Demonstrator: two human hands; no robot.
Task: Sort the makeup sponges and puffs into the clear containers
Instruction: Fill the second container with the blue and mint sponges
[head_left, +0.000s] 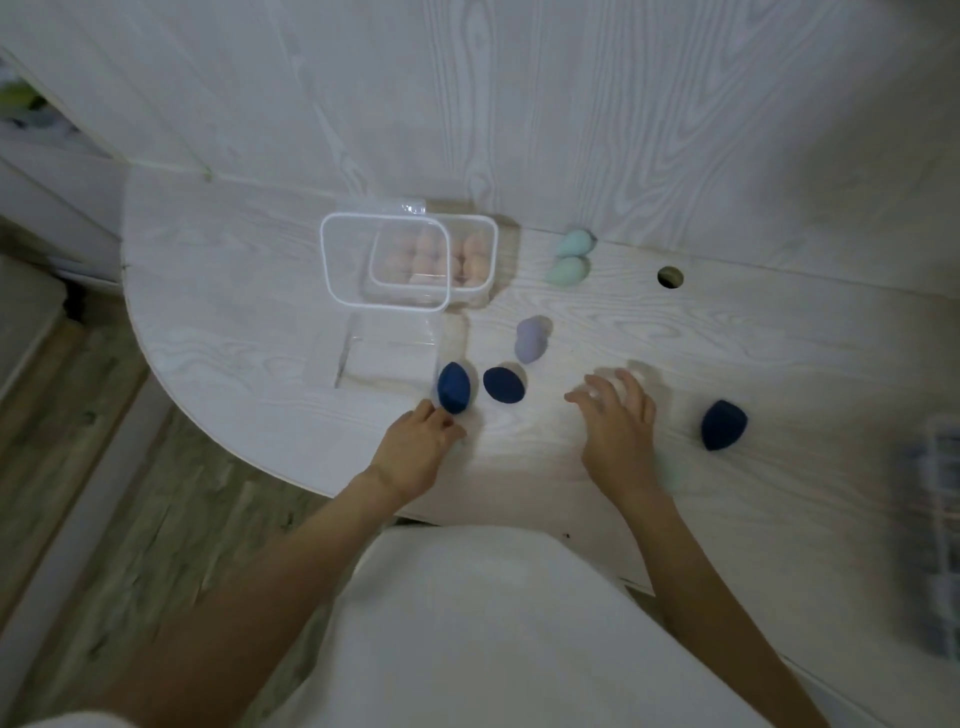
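Surface: a pale, wood-grained surface (675, 364) with a rounded near edge and a round hole (670, 277) was seen.
Filled container: a clear rectangular plastic container (470, 291) at the back was packed with peach, egg-shaped foam sponges (470, 254); a white-rimmed clear lid (335, 280) was laid askew over its left part.
Empty container: a second clear, square plastic box (389, 358) was set just in front, open-topped.
Navy sponges: three dark-blue, matte, teardrop sponges were noted, one (453, 387) beside the box's right corner, one (503, 384) just right of it, one (723, 424) well apart to the right.
Other sponges: a lilac gourd-shaped sponge (530, 340) and two mint-green egg-shaped sponges (571, 257) were seen further back.
Left hand: the left hand (415, 449) was curled, fingertips touching the nearest navy sponge's base; a firm pinch could not be told.
Right hand: the right hand (618, 421) was blurred, fingers spread over the surface, nothing held.
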